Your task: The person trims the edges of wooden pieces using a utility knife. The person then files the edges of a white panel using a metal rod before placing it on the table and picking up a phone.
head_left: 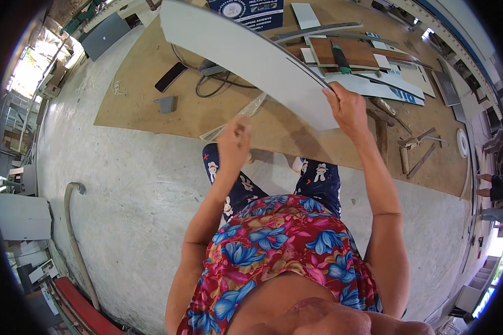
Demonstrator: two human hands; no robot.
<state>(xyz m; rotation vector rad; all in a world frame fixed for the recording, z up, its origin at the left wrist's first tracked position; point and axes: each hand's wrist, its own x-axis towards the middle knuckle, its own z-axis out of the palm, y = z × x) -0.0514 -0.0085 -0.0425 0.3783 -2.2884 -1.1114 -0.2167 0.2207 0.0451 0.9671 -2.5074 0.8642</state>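
My right hand (pixel 349 109) is closed around the right end of a long white panel (pixel 246 56). The panel is held up at a tilt above the table, with a dark line along its far edge. My left hand (pixel 235 142) is off the panel, at the table's near edge. Its fingers look bent and are smeared by motion, so whether anything is in them cannot be made out. Just beyond it lies a clear plastic strip (pixel 254 107), partly hidden by the hand.
The brown table (pixel 134 106) bears a black phone (pixel 171 76), a small grey block (pixel 166 104), a dark cable (pixel 207 92) and a blue box (pixel 257 15). Boards and strips (pixel 324 53) are piled at the far right. Wooden pieces (pixel 413 148) and a white tape roll (pixel 462 143) lie at right.
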